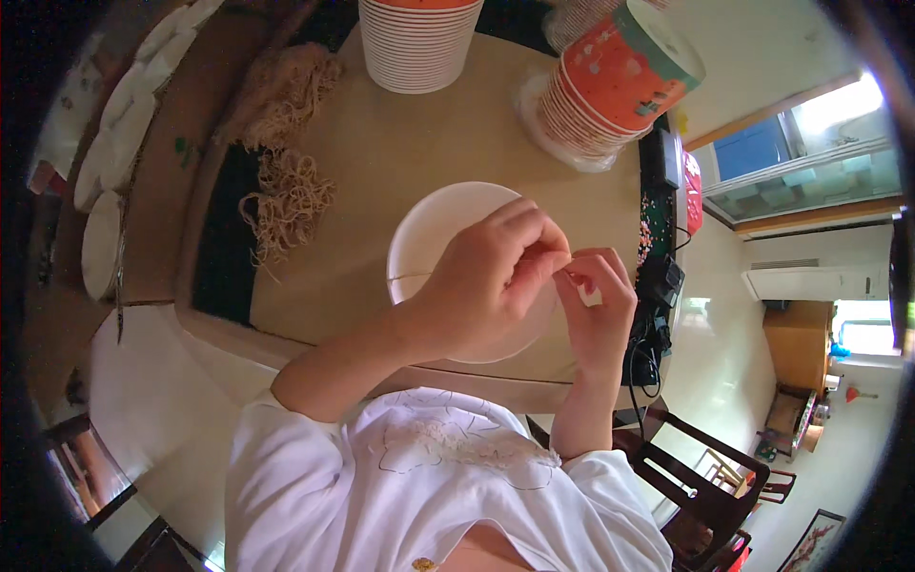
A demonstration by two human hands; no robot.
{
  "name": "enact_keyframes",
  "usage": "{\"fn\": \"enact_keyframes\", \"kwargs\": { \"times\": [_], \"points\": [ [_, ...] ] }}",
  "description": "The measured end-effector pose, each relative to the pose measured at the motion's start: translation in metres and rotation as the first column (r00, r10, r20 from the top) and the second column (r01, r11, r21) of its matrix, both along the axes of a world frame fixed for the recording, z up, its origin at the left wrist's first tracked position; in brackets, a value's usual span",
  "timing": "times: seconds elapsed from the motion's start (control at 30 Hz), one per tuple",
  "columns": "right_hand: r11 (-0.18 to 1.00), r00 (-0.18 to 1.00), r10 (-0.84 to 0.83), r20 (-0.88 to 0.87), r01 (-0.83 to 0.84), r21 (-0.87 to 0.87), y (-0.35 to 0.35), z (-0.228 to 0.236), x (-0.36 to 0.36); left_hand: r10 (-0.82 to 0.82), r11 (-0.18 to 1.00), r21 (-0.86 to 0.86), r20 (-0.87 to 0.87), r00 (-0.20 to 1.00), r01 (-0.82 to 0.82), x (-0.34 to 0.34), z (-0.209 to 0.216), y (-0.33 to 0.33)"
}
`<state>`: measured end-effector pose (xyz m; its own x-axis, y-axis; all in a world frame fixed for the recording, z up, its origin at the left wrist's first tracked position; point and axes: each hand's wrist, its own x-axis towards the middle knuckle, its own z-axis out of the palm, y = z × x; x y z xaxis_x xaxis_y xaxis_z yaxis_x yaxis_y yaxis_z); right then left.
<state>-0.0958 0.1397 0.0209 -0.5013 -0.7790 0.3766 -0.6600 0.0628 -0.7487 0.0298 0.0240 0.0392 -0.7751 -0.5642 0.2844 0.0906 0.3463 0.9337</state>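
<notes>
A white paper bucket (434, 224) stands on the table in front of me, partly covered by my hands. A thin beige-brown string (410, 276) shows along its left side. Above its right part, my left hand (491, 272) is closed in a pinch, thumb against forefinger. My right hand (599, 305) meets it fingertip to fingertip, also pinching, with its fingers curled. Between the fingertips a fine bit of string is barely visible; most of it is hidden. Left of the bucket lies a tangled heap of beige strings (291, 200).
A tall stack of white-rimmed paper buckets (419, 43) stands at the far side. Orange-and-green buckets (620, 71) lean in a wrapped stack at far right. Black cables and a plug (660, 278) lie along the right edge. A dark wooden chair (701, 477) is at lower right.
</notes>
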Motion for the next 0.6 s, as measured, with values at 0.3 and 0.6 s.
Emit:
{"fn": "enact_keyframes", "kwargs": {
  "times": [0.3,0.6],
  "points": [
    [0.991,0.972,-0.124,0.199,0.113,0.069,-0.001,-0.010,0.002,-0.018,0.878,0.463,-0.214,0.977,0.118,0.003,-0.001,-0.006],
    [0.994,0.904,-0.103,0.416,0.103,0.021,-0.015,-0.001,-0.012,0.224,0.926,-0.367,0.336,0.915,-0.092,0.025,0.011,-0.020]
  ]
}}
